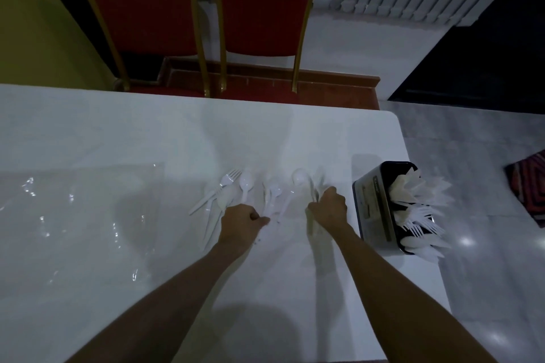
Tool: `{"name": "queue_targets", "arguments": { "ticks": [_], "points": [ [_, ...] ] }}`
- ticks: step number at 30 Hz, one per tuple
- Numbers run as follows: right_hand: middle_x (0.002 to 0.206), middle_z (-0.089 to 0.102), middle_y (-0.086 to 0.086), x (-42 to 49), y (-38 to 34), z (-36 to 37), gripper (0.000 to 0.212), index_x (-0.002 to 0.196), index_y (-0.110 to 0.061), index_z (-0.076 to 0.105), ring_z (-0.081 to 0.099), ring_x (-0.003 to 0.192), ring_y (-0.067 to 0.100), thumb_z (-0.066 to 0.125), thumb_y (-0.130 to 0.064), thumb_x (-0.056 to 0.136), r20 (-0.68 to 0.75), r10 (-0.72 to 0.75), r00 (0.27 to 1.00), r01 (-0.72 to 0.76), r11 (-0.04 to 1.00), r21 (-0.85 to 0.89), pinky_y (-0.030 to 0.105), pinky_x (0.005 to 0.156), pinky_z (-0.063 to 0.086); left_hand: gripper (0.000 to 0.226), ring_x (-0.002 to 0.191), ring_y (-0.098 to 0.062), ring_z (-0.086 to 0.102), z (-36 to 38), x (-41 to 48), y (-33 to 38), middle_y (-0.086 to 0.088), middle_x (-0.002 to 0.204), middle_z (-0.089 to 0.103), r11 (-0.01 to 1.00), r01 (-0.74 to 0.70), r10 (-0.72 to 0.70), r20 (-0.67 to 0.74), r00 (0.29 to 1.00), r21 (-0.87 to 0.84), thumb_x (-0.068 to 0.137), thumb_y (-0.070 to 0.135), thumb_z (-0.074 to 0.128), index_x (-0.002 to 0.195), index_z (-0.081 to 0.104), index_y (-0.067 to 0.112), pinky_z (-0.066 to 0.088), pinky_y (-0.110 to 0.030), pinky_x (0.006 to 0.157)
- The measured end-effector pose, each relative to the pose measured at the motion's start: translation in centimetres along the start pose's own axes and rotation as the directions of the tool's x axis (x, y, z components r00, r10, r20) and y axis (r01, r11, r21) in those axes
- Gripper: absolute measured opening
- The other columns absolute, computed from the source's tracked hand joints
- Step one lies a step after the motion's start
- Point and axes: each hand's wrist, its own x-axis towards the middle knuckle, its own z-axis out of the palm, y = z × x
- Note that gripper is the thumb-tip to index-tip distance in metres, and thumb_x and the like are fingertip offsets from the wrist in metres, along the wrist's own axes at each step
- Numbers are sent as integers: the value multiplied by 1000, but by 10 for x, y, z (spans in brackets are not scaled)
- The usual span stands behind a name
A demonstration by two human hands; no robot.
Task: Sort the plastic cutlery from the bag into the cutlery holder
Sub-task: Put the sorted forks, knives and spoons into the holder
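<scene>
- Plastic cutlery (236,194) lies scattered on the desk (118,132), between a clear bag (73,200) and the filled cutlery holder (374,206).
- Left hand (241,216) pinches one handle; right hand (328,206) grips a bunch.

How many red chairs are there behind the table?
2. The left chair and the right chair stand side by side just past the far edge of the table; none looks hidden.

I get just one wide-angle view, from the head, looking forward and steeply down over the near edge of the bench (132,132), close above the left hand (240,219) and right hand (330,206), with red chairs (259,9) beyond the far edge.
</scene>
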Motion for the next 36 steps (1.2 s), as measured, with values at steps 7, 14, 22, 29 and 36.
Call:
{"name": "queue_targets", "arguments": {
  "ticks": [7, 14, 22, 29, 36],
  "points": [
    [97, 67, 20, -12, -1, 9, 28, 97, 4, 61, 66, 93, 36, 66, -20, 84, -44, -14, 999, 17, 998, 56, 33, 72, 50, 25, 63, -17, 61, -11, -15, -14, 3, 59, 59, 997, 16, -25, -128, 991, -74, 84, 32, 67, 69, 60, 13, 46, -29, 65],
    [86, 70, 21, -17, -4, 18, 25, 85, 6, 66, 69, 81, 35, 67, -19, 80, -58, -40, 998, 49, 986, 159, 44, 76, 59, 39, 78, -31, 67, -27, -13, -36, -14, 79, 68, 958, 284, -287, -256, 923, -51, 79, 40, 70, 79, 66, 2, 46, -32, 69],
    [85, 71, 20, -33, -11, 19, 21, 88, 7, 65, 71, 77, 32, 68, -14, 83, -32, -76, 997, 81, 971, 223, 43, 76, 59, 14, 69, -22, 61, -34, -28, -34, -4, 70, 63, 981, 164, -186, -278, 942, -101, 84, 21, 63, 77, 63, 8, 38, -23, 58],
    [82, 70, 15, -40, -25, 14, 13, 81, -3, 62, 72, 75, 30, 66, -14, 86, -58, -121, 991, 131, 961, 242, 36, 74, 59, 13, 78, -34, 62, -66, -7, -69, -16, 83, 68, 984, 96, -154, -447, 881, -150, 86, 16, 61, 87, 60, 3, 40, -30, 67],
    [84, 71, 15, -39, -29, 21, 18, 91, 3, 65, 72, 73, 28, 64, -14, 86, -47, -140, 989, 147, 964, 221, 26, 65, 54, 11, 75, -26, 58, -73, 26, -67, -10, 80, 63, 1000, 20, -15, -234, 972, 16, 78, 16, 70, 78, 60, 10, 42, -28, 65]
  ]
}}
